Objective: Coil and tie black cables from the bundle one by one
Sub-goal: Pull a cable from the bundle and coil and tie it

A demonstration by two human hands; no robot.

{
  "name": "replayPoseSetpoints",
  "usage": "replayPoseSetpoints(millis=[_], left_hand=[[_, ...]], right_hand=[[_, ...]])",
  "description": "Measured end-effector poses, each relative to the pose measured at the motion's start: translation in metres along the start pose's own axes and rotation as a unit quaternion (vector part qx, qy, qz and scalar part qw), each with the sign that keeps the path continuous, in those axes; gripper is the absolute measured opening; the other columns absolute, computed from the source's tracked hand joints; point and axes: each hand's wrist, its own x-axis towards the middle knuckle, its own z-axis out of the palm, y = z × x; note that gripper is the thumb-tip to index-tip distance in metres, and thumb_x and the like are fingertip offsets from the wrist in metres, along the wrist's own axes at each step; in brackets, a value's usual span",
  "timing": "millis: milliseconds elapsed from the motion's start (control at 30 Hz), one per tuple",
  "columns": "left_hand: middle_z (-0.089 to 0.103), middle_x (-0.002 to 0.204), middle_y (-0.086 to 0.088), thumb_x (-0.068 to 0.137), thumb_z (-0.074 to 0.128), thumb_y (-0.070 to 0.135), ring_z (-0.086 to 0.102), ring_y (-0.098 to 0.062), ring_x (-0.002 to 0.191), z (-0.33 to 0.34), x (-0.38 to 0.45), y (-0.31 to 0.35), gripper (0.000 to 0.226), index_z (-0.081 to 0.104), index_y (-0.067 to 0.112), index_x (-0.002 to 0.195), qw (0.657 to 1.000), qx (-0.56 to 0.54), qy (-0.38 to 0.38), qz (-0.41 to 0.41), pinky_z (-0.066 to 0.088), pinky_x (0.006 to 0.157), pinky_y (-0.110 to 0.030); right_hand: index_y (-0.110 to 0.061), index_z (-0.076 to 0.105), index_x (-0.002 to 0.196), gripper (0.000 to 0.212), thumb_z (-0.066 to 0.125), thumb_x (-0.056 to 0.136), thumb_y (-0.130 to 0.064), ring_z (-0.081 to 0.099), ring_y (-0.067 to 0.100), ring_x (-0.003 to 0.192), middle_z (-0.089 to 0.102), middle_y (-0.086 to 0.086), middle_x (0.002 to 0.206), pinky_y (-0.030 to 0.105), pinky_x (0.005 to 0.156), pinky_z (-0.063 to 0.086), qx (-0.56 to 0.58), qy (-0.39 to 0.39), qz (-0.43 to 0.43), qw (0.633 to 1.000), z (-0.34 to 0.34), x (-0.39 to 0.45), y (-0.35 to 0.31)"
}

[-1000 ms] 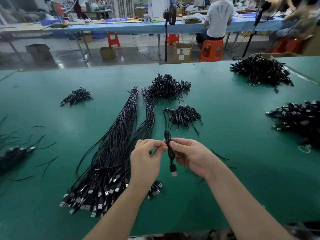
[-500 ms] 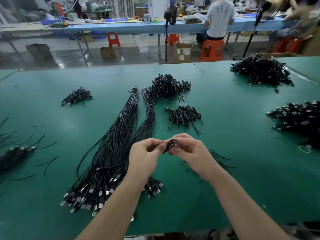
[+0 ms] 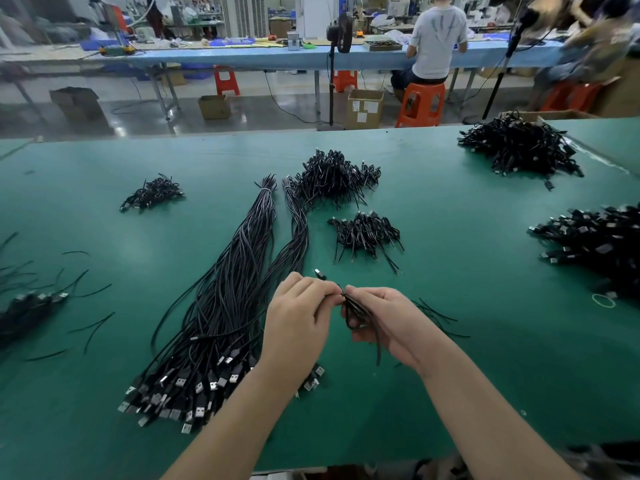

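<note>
Coiled cable (image 3: 354,313) held above the bench (image 3: 467,375) between both hands, long axis running 11 to 5 o'clock, left hand (image 3: 298,327) fingers pinching its top end, right hand (image 3: 384,323) fingers curled round the loops, tail hanging toward 6 o'clock.

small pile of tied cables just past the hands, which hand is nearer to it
Right. The right hand sits almost straight below the small pile of tied cables, toward the person. The left hand is farther off to the pile's left, over the long cable bundle.
</note>
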Motion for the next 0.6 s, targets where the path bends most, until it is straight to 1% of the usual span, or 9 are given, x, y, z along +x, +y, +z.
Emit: replayPoseSetpoints(millis=[133,200,267,333,400,433,533,567,600], left_hand=[[0.07,0.081,0.002,0.086,0.076,0.007,0.056,-0.023,0.075,0.0,0.0,-0.002,0.003,0.073,0.007,0.085,0.999,0.036,-0.014,0.036,0.052,0.072,-0.037],[0.069,0.079,0.004,0.086,0.077,0.006,0.055,-0.021,0.074,0.001,-0.003,0.0,0.006,0.072,0.008,0.083,0.998,0.049,-0.023,0.018,0.051,0.07,-0.035],[0.066,0.078,0.01,0.087,0.075,0.008,0.055,-0.016,0.075,0.002,-0.008,0.006,0.007,0.071,0.012,0.084,0.997,0.029,-0.023,-0.063,0.049,0.069,-0.031],[0.064,0.074,0.015,0.089,0.073,0.012,0.056,-0.007,0.071,0.006,-0.012,0.012,0.007,0.071,0.017,0.084,0.98,-0.036,-0.025,-0.194,0.047,0.065,-0.024],[0.064,0.064,0.013,0.091,0.073,0.017,0.053,0.0,0.057,0.011,-0.013,0.013,0.01,0.072,0.019,0.081,0.93,-0.139,-0.038,-0.339,0.042,0.056,-0.015],[0.065,0.062,0.013,0.091,0.073,0.017,0.05,0.0,0.05,0.012,-0.011,0.011,0.011,0.073,0.018,0.08,0.883,-0.212,-0.043,-0.417,0.039,0.051,-0.014],[0.064,0.066,0.003,0.092,0.071,0.011,0.039,-0.006,0.046,0.01,-0.003,0.01,0.009,0.071,0.008,0.083,0.685,-0.424,-0.076,-0.588,0.034,0.044,-0.02],[0.064,0.066,0.002,0.092,0.07,0.01,0.037,-0.007,0.046,0.01,-0.002,0.008,0.008,0.07,0.007,0.084,0.658,-0.444,-0.089,-0.601,0.034,0.043,-0.021],[0.064,0.067,0.001,0.092,0.069,0.01,0.038,-0.006,0.046,0.009,-0.002,0.006,0.007,0.07,0.006,0.085,0.654,-0.449,-0.1,-0.6,0.035,0.043,-0.021]], right_hand=[[-0.009,0.072,0.086,0.021,0.062,0.098,-0.023,0.057,0.012,0.055,0.068,0.004,0.072,0.026,0.051,0.051,-0.013,0.021,0.004,1.0,0.001,0.002,0.001],[-0.011,0.075,0.083,0.021,0.064,0.097,-0.022,0.057,0.013,0.057,0.069,0.004,0.073,0.026,0.054,0.051,-0.018,0.031,-0.006,0.999,0.001,0.003,0.003],[-0.013,0.078,0.084,0.019,0.065,0.096,-0.02,0.059,0.012,0.062,0.07,0.004,0.076,0.024,0.059,0.051,-0.018,0.033,-0.033,0.999,0.002,0.004,0.006],[-0.013,0.078,0.092,0.012,0.067,0.095,-0.016,0.064,0.012,0.072,0.074,0.006,0.084,0.023,0.067,0.053,-0.017,0.039,-0.067,0.997,0.004,0.004,0.01],[-0.016,0.075,0.101,0.011,0.066,0.094,-0.013,0.069,0.013,0.086,0.077,0.003,0.096,0.021,0.078,0.055,-0.038,0.049,-0.108,0.992,0.005,0.003,0.012],[-0.019,0.073,0.103,0.014,0.066,0.095,-0.011,0.069,0.012,0.091,0.077,0.001,0.099,0.021,0.082,0.055,-0.054,0.052,-0.131,0.989,0.005,0.003,0.013],[-0.025,0.071,0.102,0.022,0.064,0.094,-0.006,0.065,0.013,0.093,0.075,0.005,0.103,0.025,0.09,0.054,-0.127,0.057,-0.183,0.973,0.003,0.0,0.013],[-0.027,0.071,0.102,0.024,0.064,0.094,-0.005,0.063,0.014,0.091,0.074,0.005,0.103,0.024,0.089,0.053,-0.153,0.055,-0.193,0.968,0.002,-0.001,0.012],[-0.028,0.071,0.101,0.024,0.065,0.094,-0.006,0.062,0.013,0.089,0.073,0.005,0.102,0.023,0.087,0.053,-0.172,0.051,-0.198,0.964,0.0,-0.001,0.011]])
